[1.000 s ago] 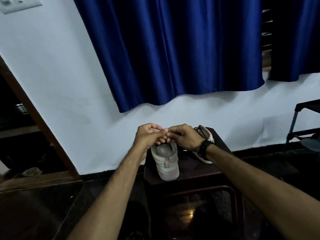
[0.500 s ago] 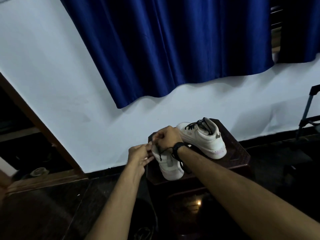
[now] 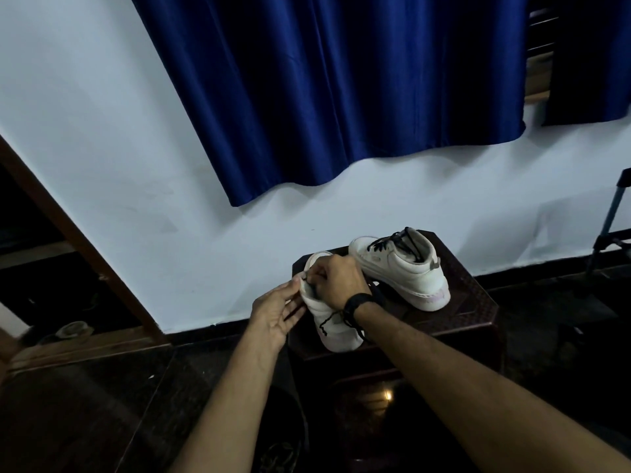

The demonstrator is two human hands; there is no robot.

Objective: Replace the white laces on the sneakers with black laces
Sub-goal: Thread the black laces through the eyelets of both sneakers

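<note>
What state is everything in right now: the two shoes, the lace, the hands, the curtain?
Near sneaker: on the stool, being laced.
Far sneaker: already black-laced, untouched.
Black lace: loose end dangling.
Left hand: open, against the near sneaker.
Right hand: closed over its top.
Curtain: hanging, drawn.

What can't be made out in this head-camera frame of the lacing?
- Eyelets of the near sneaker: covered by the right hand and left hand.
- Which hand grips the black lace: fingers overlap, too dim.
- Far sneaker: toe hidden behind the right hand.
- Stool: legs lost in darkness.
</note>
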